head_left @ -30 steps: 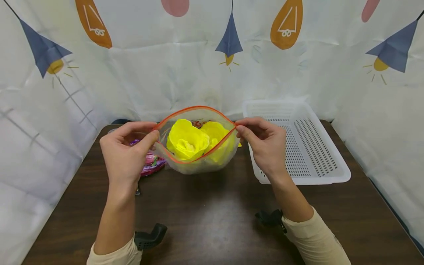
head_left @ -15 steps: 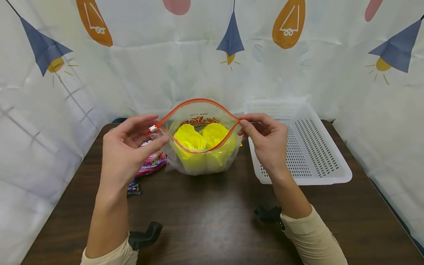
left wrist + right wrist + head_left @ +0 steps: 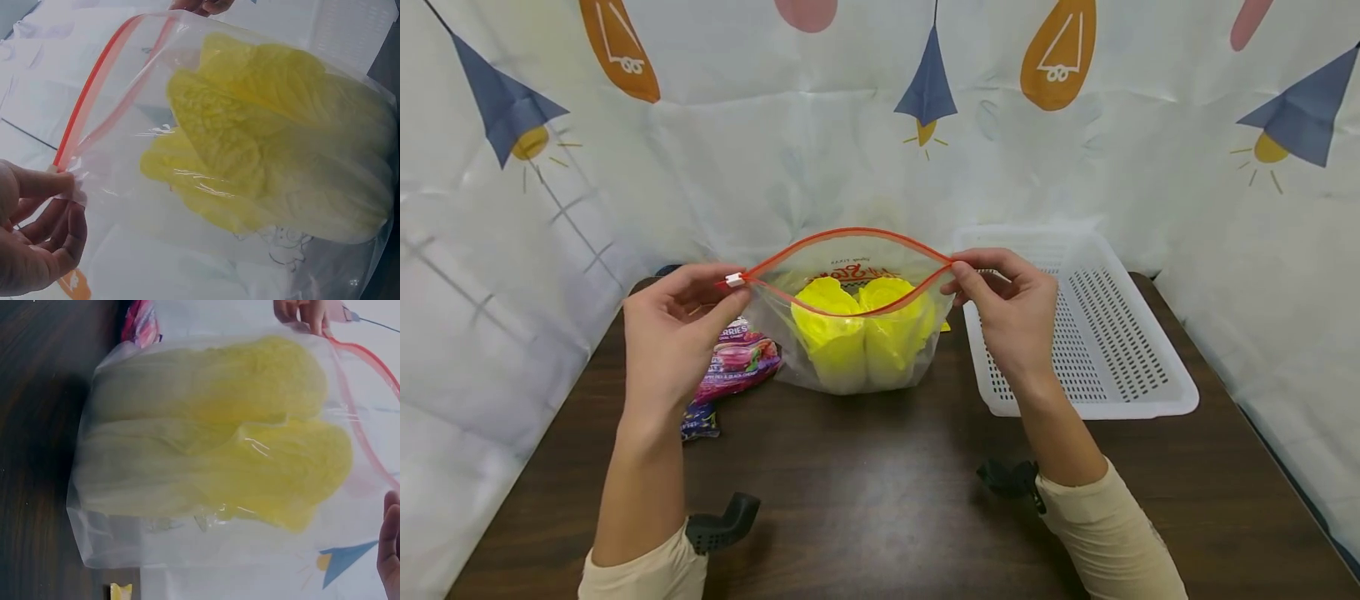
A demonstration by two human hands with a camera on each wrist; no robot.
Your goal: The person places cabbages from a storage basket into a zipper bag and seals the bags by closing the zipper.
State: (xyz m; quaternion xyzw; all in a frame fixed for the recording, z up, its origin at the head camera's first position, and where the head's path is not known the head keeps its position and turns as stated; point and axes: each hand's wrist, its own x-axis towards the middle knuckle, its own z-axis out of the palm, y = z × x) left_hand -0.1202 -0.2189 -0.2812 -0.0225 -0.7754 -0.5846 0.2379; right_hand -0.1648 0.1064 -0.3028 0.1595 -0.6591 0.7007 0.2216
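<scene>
A clear zip bag (image 3: 767,333) with a red zip strip stands upright on the table, its mouth spread in a lens shape. Inside are two napa cabbages (image 3: 835,342), yellow leaf ends up and pale bases down, seen through the film in both wrist views. My left hand (image 3: 673,333) pinches the bag's left top corner, where a white slider (image 3: 734,280) sits on the strip. At the opposite corner, thumb and fingers of my right hand (image 3: 1011,321) pinch the strip's end. In the right wrist view, part of the right hand (image 3: 390,547) shows at the edge.
A white perforated plastic basket (image 3: 1172,400) stands on the right of the brown table (image 3: 880,500). Left of the bag lie a purple-pink candy packet (image 3: 737,367) and a dark blue packet (image 3: 702,421). A small yellow item (image 3: 120,592) lies right of the bag.
The left hand let go of the bag, fingers spread beside the slider, then took hold of the corner by it. The bag's mouth is pulled wider sideways and looks narrower front to back.
</scene>
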